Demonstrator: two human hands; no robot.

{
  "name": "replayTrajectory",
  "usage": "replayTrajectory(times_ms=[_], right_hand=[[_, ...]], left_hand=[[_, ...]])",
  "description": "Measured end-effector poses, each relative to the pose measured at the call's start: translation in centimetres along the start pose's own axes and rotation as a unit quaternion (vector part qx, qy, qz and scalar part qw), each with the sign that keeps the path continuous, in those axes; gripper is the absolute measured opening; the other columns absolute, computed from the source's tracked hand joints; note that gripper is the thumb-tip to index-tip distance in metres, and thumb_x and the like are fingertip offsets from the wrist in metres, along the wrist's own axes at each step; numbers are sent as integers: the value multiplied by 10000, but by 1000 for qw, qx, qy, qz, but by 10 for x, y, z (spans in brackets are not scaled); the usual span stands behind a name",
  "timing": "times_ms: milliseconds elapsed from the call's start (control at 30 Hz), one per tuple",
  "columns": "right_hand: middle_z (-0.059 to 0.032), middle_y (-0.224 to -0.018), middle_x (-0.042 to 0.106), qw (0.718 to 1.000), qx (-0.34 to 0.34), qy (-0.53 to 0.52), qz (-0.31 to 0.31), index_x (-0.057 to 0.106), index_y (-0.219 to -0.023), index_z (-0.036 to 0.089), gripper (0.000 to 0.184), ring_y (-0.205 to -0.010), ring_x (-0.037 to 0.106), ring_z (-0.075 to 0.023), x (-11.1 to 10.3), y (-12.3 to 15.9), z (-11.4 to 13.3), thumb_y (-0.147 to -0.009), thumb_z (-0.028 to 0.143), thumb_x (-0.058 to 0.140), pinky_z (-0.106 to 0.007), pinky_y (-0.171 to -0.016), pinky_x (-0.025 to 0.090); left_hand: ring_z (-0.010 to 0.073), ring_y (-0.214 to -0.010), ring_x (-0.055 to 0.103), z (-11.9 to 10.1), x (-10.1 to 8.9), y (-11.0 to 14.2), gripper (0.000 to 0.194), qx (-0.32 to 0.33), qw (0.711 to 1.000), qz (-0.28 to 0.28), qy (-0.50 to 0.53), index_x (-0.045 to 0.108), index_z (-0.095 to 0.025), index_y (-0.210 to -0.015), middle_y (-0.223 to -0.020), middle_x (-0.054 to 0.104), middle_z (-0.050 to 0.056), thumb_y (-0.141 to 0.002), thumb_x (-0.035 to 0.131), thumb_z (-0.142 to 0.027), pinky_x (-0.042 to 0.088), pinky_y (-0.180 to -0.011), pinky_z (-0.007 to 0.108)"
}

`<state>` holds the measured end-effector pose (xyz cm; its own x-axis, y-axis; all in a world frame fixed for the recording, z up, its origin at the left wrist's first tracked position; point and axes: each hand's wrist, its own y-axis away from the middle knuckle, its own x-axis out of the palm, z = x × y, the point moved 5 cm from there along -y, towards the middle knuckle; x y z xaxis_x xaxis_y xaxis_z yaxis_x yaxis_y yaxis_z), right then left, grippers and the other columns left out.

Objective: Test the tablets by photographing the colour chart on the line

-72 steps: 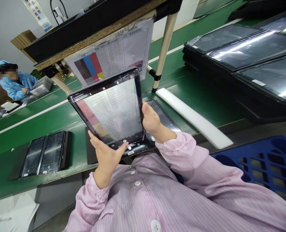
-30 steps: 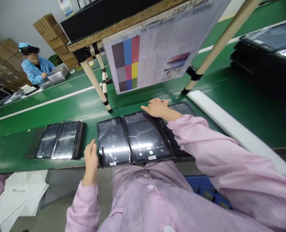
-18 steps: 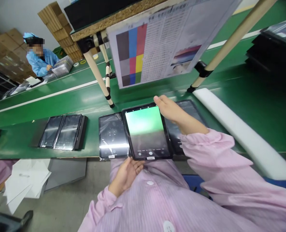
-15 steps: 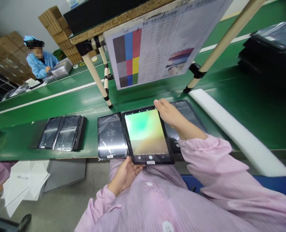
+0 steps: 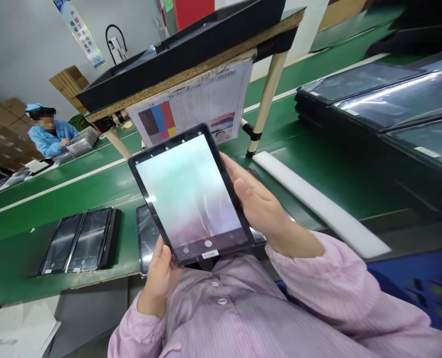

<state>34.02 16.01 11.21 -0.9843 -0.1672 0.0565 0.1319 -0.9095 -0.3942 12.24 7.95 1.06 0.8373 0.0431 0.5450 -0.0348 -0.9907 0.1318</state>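
Observation:
Between my hands a tablet (image 5: 191, 194) is held up, tilted, its lit screen showing a blurred pale green and mauve picture with round camera buttons along the bottom. My left hand (image 5: 159, 273) is closed on its lower left corner, thumb at the edge and the other fingers hidden behind. My right hand (image 5: 256, 196) grips the right edge, with fingers reaching behind the back. Behind the held tablet, another tablet (image 5: 146, 238) with a dark screen lies on the green bench, partly covered. A further dark tablet beneath my right hand is mostly hidden.
Two dark tablets (image 5: 73, 241) lie side by side at the left on the bench (image 5: 15, 248). A white foam strip (image 5: 318, 204) runs along the right, past stacked tablet trays (image 5: 392, 114). A shelf stand (image 5: 191, 74) with a chart rises ahead. A co-worker (image 5: 51, 132) sits far left.
The tablet has been raised off the bench towards me and tilted. My left hand has come up onto its lower left corner, and the screen picture has changed. My view has shifted.

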Motion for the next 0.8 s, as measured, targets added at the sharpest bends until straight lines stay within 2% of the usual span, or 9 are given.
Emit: replayTrajectory(times_ms=[67,133,267,333,400,467,567,633,800], right_hand=[[-33,-1522,463,998,3,-67,-19,445,-1462,284,654,-1399,458,-248,4,-1,-2,-948,686,414,-442,-1165,425],[-39,-1436,555,992,19,-119,-37,523,-1391,277,631,-1355,509,-260,7,-4,-9,-944,703,398,-463,-1127,469],[-54,-1279,658,992,42,-97,-64,591,-1313,269,672,-1304,557,-283,7,-12,-24,-924,761,348,-475,-1012,555],[-56,-1245,673,993,47,-70,-78,601,-1300,268,696,-1298,562,-286,5,-14,-29,-908,783,345,-475,-1000,561],[-53,-1232,680,993,51,-69,-84,616,-1278,265,693,-1299,561,-287,3,-16,-35,-898,788,367,-474,-1002,560],[-46,-1233,681,991,56,-88,-87,634,-1245,262,669,-1308,553,-286,2,-16,-40,-893,779,399,-472,-1009,557],[-40,-1247,676,988,52,-116,-85,647,-1211,255,628,-1337,527,-282,1,-17,-45,-892,756,443,-470,-1027,547],[-39,-1251,673,988,47,-125,-82,649,-1205,254,618,-1344,520,-280,1,-17,-46,-889,750,459,-471,-1033,544],[-47,-1253,671,990,55,-94,-84,637,-1222,253,684,-1302,555,-288,0,-16,-46,-867,797,425,-473,-995,561]], left_hand=[[218,-1191,648,-15,2,-12,531,47,998,-36,-21,599,-416,-1332,-1340,671,18,-825,758,-431,532,-994,378],[208,-1272,593,-23,5,-19,529,89,993,-69,-40,603,-425,-1325,-1447,590,-4,-822,764,-390,521,-1009,348],[229,-1421,441,-24,13,-22,577,183,970,-104,-125,504,-375,-1435,-1587,419,17,-889,668,-464,398,-1145,383],[242,-1477,349,-22,18,-20,725,227,943,-104,-222,387,-318,-1519,-1613,369,65,-876,679,-482,293,-1207,396],[269,-1512,269,-19,22,-18,954,256,901,-111,-331,267,-252,-1568,-1631,310,122,-790,778,-459,206,-1237,410],[303,-1531,202,-17,26,-17,1136,274,857,-135,-415,192,-206,-1582,-1646,238,165,-692,859,-436,152,-1249,436],[329,-1545,125,-16,32,-17,1203,293,811,-161,-481,162,-166,-1573,-1647,180,205,-651,877,-459,104,-1255,468],[334,-1548,102,-15,35,-18,1201,297,799,-172,-493,160,-159,-1566,-1640,183,220,-651,873,-471,91,-1255,488],[345,-1546,110,-13,37,-20,1205,289,797,-201,-491,161,-175,-1558,-1636,187,226,-636,879,-467,93,-1255,518]])
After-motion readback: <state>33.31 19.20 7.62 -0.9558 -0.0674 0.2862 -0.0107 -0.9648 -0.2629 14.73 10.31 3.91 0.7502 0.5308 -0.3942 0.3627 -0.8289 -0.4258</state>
